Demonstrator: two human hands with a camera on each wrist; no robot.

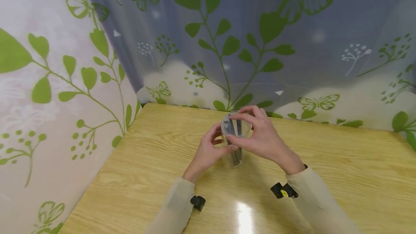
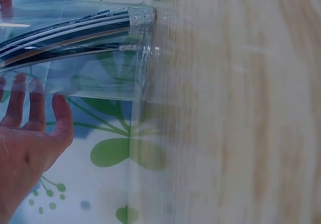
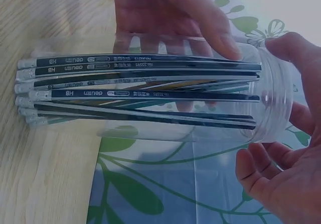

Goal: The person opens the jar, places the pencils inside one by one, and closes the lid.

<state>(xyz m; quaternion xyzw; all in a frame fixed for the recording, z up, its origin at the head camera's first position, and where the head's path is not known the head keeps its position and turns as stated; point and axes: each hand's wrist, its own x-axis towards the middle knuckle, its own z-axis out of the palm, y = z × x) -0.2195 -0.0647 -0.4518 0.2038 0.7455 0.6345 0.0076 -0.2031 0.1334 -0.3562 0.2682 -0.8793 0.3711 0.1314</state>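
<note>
A tall clear jar (image 3: 150, 133) stands on the wooden table, its base toward the left in the right wrist view. Several dark HB pencils (image 3: 140, 94) with pale ends lean inside it. My left hand (image 1: 208, 150) holds the jar's side, thumb in front and fingers showing through the wall from behind. Around the top, my right hand (image 1: 263, 138) grips the transparent lid (image 3: 276, 96), with the thumb on one side and fingers curled at the other. In the left wrist view, the jar's lower part and the pencils show, while its top lies outside the picture.
The light wooden table (image 1: 139, 154) reaches back to a blue and white curtain (image 1: 240, 46) with green leaves and butterflies. A pale patterned curtain (image 1: 55, 82) borders the left side. Black wrist straps (image 1: 198, 202) sit at both cuffs.
</note>
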